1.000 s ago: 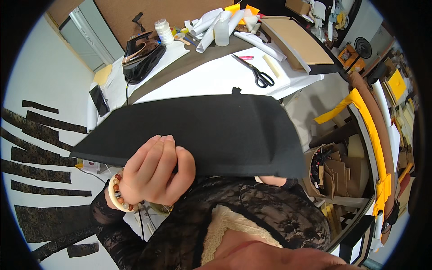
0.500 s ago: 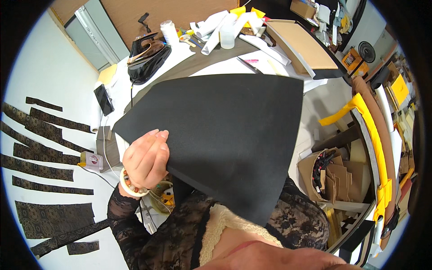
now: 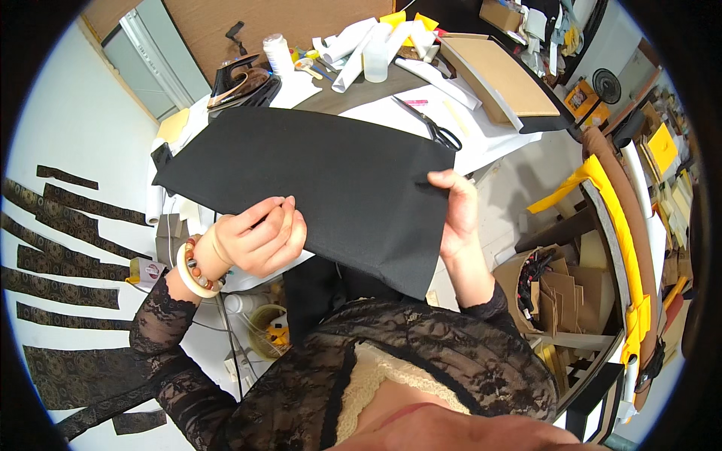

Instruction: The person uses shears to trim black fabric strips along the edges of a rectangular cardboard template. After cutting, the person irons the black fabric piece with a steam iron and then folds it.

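We see patterned strips (image 3: 60,288) lying flat at the far left, already cut into separate lengths. To their right, our left hand (image 3: 263,239) is closed, fingertips bunched together over the near edge of the black sheet (image 3: 331,173); we cannot tell whether it pinches it. The sheet is lifted in front of us, over the near side of the table (image 3: 489,146). Its outline looks cut already, and we judge the shaping done; no stitching shows on the upper face, and what is left we cannot tell. Our right hand (image 3: 459,214) grips the sheet's right end, thumb on top, while the scissors (image 3: 445,137) lie beyond it on the table. The sheet itself looks matte and smooth: its left end narrows to a blunt corner, its far edge bows gently, its near edge runs slantwise, and at right it dents beside our thumb.
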`<action>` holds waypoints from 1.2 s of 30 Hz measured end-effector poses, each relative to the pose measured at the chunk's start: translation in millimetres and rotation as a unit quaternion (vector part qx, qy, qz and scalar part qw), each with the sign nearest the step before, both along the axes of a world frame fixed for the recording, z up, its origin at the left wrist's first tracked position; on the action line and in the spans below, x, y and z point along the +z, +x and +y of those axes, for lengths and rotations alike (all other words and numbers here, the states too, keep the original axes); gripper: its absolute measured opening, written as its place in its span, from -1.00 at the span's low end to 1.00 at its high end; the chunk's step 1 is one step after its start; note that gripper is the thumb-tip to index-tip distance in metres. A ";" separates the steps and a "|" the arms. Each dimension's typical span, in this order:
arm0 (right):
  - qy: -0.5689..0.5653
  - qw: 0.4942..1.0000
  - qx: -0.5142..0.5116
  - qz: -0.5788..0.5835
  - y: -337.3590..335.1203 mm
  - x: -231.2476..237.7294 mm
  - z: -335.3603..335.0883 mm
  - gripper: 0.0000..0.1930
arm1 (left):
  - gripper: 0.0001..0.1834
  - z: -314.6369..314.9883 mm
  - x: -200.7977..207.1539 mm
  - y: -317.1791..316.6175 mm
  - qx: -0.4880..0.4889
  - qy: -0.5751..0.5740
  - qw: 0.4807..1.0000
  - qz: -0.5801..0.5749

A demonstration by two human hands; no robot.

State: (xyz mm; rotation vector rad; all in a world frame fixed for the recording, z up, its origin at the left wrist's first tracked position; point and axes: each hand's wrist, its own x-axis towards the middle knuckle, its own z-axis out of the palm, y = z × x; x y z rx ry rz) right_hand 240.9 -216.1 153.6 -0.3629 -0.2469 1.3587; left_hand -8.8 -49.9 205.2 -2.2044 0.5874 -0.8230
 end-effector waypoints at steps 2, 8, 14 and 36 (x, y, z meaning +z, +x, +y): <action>-0.068 0.997 -0.005 -0.022 3.0 -14.3 2.5 -0.78 | -0.88 2.3 1.0 2.3 -0.005 0.010 1.000 -0.012; -0.059 0.998 -0.003 -0.027 -12.6 -19.4 8.9 -0.76 | -0.78 3.7 -7.0 -16.3 0.041 0.044 0.997 -0.054; 0.010 0.996 -0.070 -0.046 -27.4 -6.0 30.3 -0.68 | -0.66 -9.2 -11.1 -23.5 0.113 -0.137 0.948 -0.264; -0.042 0.953 -0.074 -0.292 -18.7 -13.8 40.4 -0.19 | -0.51 -16.9 -96.9 69.5 -0.216 -0.938 0.245 -0.111</action>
